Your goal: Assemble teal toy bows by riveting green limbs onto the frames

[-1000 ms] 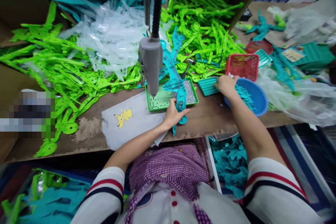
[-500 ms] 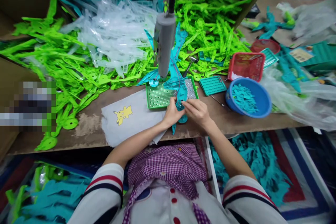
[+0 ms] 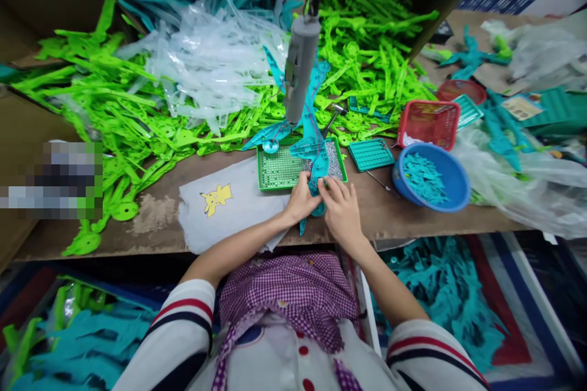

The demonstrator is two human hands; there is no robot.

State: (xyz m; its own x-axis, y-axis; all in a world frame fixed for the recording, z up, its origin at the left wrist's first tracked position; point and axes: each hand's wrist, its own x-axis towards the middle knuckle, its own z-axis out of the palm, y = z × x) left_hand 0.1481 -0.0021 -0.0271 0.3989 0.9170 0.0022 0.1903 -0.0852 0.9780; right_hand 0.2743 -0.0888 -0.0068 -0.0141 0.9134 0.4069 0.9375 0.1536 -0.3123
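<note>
A long teal plastic part (image 3: 314,134) with branching arms and a thin dark red wire along it lies over a green mesh tray (image 3: 279,172). My left hand (image 3: 301,200) grips its near end from the left, thumb and fingers closed around the edge. From the right, my right hand (image 3: 342,211) presses its bent fingers on the same end; whatever is under the fingertips is hidden. Small silver screws (image 3: 334,162) fill the right side of the tray. A grey hanging electric screwdriver (image 3: 301,67) points down just above the part, beyond my hands.
Lime-green plastic parts (image 3: 123,116) and clear ones (image 3: 206,55) pile up behind. On the right stand a blue bowl (image 3: 431,174) of small teal pieces, a red basket (image 3: 428,125) and a teal tray (image 3: 370,154). A grey cloth (image 3: 238,208) lies left; a hammer (image 3: 337,111) lies behind.
My right hand has turned and flattened, its fingers now laid over the part's near end instead of pinching there. The left hand keeps its hold. The view has shifted slightly.
</note>
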